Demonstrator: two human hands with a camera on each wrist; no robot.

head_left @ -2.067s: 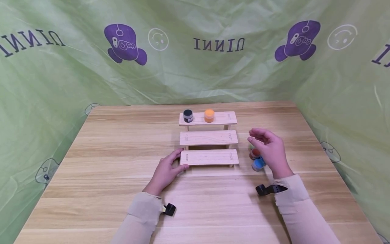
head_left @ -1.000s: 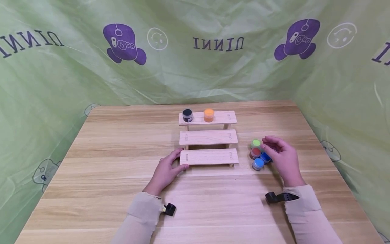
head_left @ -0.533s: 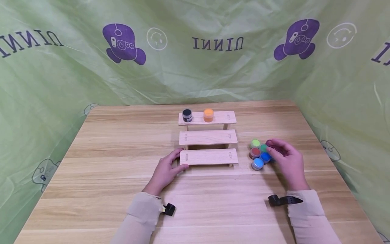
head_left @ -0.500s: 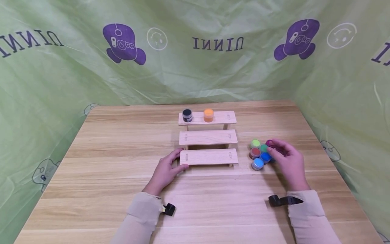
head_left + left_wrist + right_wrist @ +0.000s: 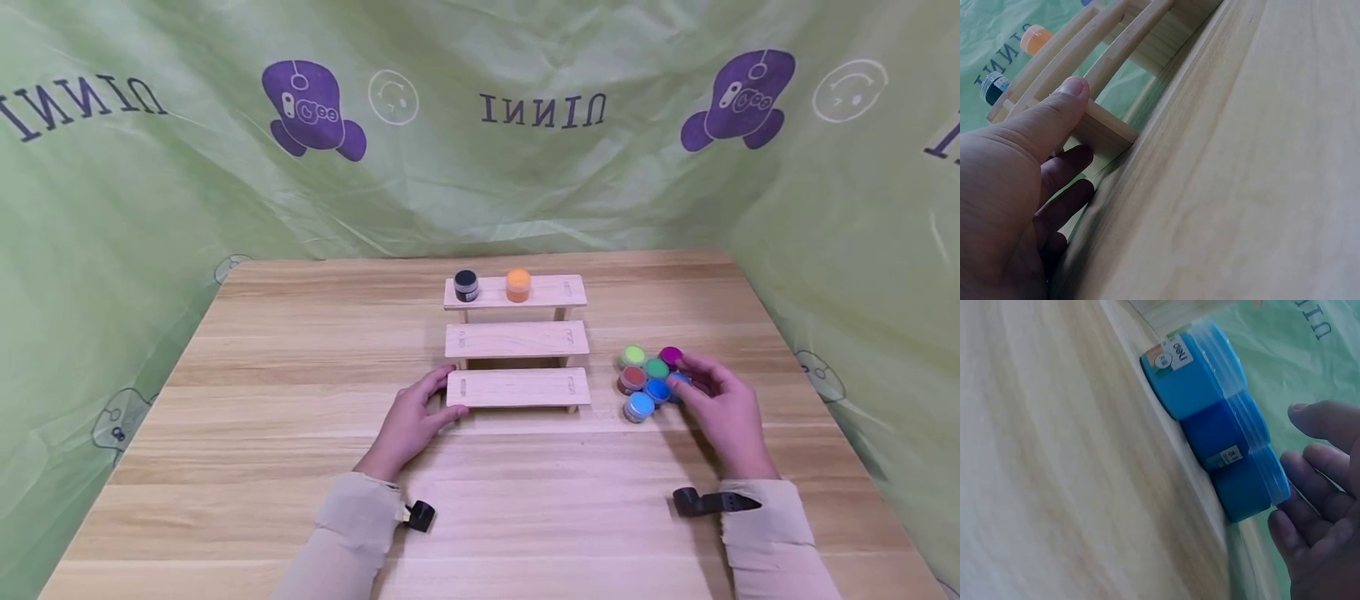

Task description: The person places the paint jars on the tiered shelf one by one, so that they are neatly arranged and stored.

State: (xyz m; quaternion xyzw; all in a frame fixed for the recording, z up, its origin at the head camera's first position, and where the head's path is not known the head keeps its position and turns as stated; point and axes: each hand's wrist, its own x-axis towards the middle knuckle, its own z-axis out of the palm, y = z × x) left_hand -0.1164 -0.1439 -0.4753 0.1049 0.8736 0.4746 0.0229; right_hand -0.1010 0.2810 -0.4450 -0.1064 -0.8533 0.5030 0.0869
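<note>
A three-step wooden stand [image 5: 517, 388] sits mid-table, with a black-lidded paint jar [image 5: 466, 286] and an orange paint jar [image 5: 517, 285] on its top step. My left hand [image 5: 408, 423] holds the left end of the lowest step, thumb at the front edge, as the left wrist view also shows. Beside the jar cluster, my right hand [image 5: 726, 412] hovers with loosely bent fingers, fingertips close to the rearmost blue jar [image 5: 1250, 487]; whether they touch it, I cannot tell. Light blue [image 5: 639, 407], dark blue [image 5: 657, 391], red-brown [image 5: 632, 380], green [image 5: 656, 369], light green [image 5: 633, 357] and purple jars [image 5: 671, 357] stand together.
The wooden table [image 5: 247, 433] runs back to a green printed curtain [image 5: 540, 183] that closes off the rear and both sides. Black wrist cameras [image 5: 420, 516] sit on both forearms. The jar cluster lies right of the stand.
My right hand has drawn right and toward me across the jars, uncovering the light green, green, dark blue and purple ones. The left hand keeps its hold on the stand. No jar visibly moved.
</note>
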